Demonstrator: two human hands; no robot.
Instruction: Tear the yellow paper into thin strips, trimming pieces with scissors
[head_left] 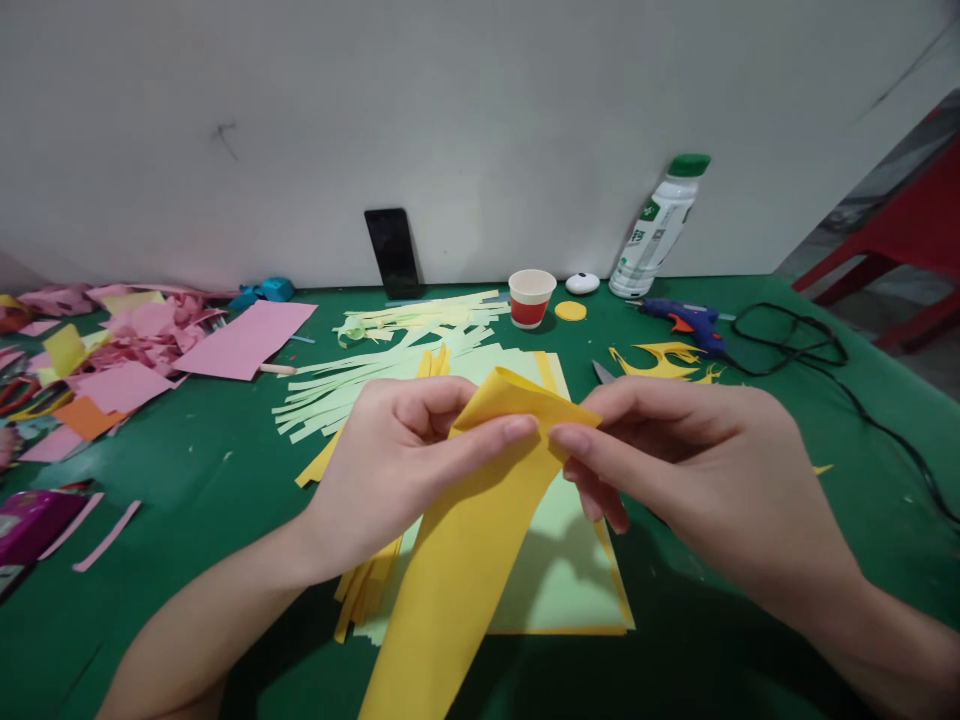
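A long strip of yellow paper [465,570] is held up before me, its upper end folded over. My left hand [405,450] grips its left side, with the thumb across the front. At the upper right corner of the fold, my right hand [675,450] pinches the paper between thumb and fingers. Below lie pale green sheets [555,580] with yellow paper showing at their edges. Cut yellow strips [367,590] lie to the left of them, and fringed green strips [330,385] spread behind my left hand.
Pink paper scraps [142,350] cover the table's left side, near a purple box [34,525]. Along the wall stand a black phone [393,252], a paper cup [531,300] and a leaning white bottle [658,235]. A blue glue gun [690,322] with a black cord lies at right, near yellow scraps [660,360].
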